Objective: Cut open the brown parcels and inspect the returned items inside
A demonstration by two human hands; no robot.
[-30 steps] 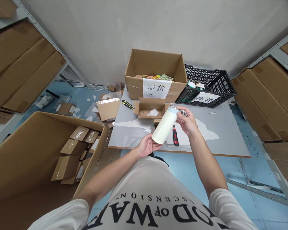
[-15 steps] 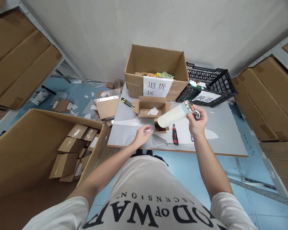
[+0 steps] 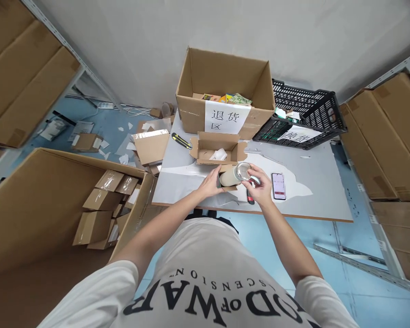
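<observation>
A cream bottle (image 3: 228, 177) with a shiny metal-looking lid and a pale carry loop leans, bottom end first, in the mouth of a small cardboard box (image 3: 229, 188). My right hand (image 3: 260, 186) grips the bottle by its lid end. Around the left side of the small box is my left hand (image 3: 210, 183), its fingers holding the cardboard. Partly covered by my right hand, a red and black utility knife (image 3: 250, 197) lies on the table. Just behind is an open carton (image 3: 205, 157) with crumpled white paper (image 3: 220, 155) inside.
A phone (image 3: 279, 187) lies right of my hands on the table (image 3: 314, 173). At left is a yellow-black utility knife (image 3: 181, 140). A large labelled box (image 3: 191, 116) and a black crate (image 3: 307, 102) stand behind. A big carton (image 3: 54, 182) holds several small boxes.
My right hand has brought the bottle left and down into the small box's mouth. My left hand has shifted onto the box's side. The phone has come into full view.
</observation>
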